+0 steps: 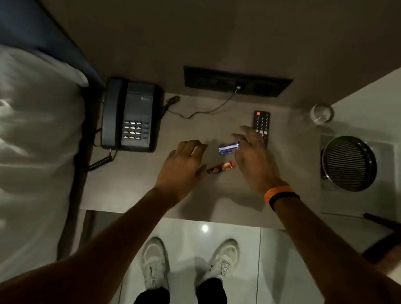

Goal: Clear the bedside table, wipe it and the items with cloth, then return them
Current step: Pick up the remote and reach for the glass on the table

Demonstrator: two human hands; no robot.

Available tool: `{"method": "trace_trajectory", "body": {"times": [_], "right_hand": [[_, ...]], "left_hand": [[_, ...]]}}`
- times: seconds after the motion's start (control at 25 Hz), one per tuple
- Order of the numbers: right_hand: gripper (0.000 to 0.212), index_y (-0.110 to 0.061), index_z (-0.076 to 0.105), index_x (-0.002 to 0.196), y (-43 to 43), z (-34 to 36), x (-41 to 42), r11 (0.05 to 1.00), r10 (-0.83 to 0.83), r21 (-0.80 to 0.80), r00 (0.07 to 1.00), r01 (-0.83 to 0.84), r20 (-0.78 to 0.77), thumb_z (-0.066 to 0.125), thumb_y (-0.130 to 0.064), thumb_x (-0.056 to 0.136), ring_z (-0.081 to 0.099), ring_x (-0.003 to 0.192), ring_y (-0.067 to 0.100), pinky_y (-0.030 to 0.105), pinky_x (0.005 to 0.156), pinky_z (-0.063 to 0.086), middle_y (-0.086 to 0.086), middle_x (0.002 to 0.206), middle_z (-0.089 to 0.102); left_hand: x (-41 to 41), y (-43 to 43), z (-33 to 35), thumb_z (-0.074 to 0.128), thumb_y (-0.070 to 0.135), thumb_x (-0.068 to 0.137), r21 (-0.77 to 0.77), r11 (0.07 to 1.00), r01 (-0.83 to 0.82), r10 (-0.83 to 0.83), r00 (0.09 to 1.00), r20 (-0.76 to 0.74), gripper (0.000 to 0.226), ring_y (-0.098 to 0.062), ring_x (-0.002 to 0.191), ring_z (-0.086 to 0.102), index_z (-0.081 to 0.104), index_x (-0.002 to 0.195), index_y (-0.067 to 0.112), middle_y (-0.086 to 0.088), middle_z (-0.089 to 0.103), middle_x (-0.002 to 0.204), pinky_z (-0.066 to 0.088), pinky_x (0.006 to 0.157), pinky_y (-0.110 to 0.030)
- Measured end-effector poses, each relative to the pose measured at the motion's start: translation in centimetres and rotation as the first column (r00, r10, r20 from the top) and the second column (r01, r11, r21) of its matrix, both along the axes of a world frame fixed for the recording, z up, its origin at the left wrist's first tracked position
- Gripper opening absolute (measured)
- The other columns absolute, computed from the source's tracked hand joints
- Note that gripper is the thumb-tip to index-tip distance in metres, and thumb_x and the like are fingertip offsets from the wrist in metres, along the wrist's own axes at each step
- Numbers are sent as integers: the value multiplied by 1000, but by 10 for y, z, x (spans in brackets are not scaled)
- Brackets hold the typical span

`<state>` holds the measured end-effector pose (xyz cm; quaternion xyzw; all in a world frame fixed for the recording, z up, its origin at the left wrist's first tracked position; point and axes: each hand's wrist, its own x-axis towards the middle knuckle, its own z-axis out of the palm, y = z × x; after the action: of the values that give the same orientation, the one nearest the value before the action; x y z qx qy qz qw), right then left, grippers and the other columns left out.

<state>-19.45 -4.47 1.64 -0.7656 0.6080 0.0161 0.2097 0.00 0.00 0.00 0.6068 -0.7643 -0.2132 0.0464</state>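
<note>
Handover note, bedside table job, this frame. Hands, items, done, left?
Left hand: open, empty, beside the brown-red snack wrapper.
Right hand: open, fingers at the blue-white wrapper, not gripping yet.
On the grey bedside table: dark corded telephone, black TV remote, clear drinking glass.
Done: nothing cleared; no cloth in view.
Left: clear everything, wipe, return.

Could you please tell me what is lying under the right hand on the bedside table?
The right hand covers the near end of the remote control and one end of the blue wrapper. Anything else beneath it is hidden.
</note>
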Motion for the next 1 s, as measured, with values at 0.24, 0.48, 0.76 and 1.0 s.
{"method": "trace_trajectory", "body": {"times": [0.24,0.48,0.76,1.0], "right_hand": [[42,-6,61,136,-32,-82,-19,986,153,67,988,-154,21,48,2,97,50,134,26,37,114,40,9,147,53],[35,-14,67,130,-47,-105,-21,977,211,21,977,-211,-26,52,-10,98,55,124,24,39,103,46,7,130,64],[28,-14,74,118,-44,-100,-22,993,116,-25,992,-115,54,54,-14,99,62,115,23,37,99,50,7,122,70],[24,-10,75,114,-17,-74,-102,939,-231,-174,920,296,317,62,-18,96,68,106,23,31,97,52,11,115,73]], "left_hand": [[-31,-6,-93,65,30,96,166,979,-119,138,984,-110,50,-28,123,53,54,141,12,-11,57,136,51,94,-38],[-55,-2,-115,71,23,91,35,990,-137,142,974,-179,35,-31,112,57,69,125,13,-9,64,124,55,84,-41],[-58,1,-114,67,10,95,-8,983,-186,178,953,-245,22,-31,94,67,74,115,3,-16,72,105,57,81,-46],[-103,-16,-83,69,5,92,-96,969,-227,171,900,-402,15,-18,86,67,76,105,5,-11,72,101,58,76,-30]]}}
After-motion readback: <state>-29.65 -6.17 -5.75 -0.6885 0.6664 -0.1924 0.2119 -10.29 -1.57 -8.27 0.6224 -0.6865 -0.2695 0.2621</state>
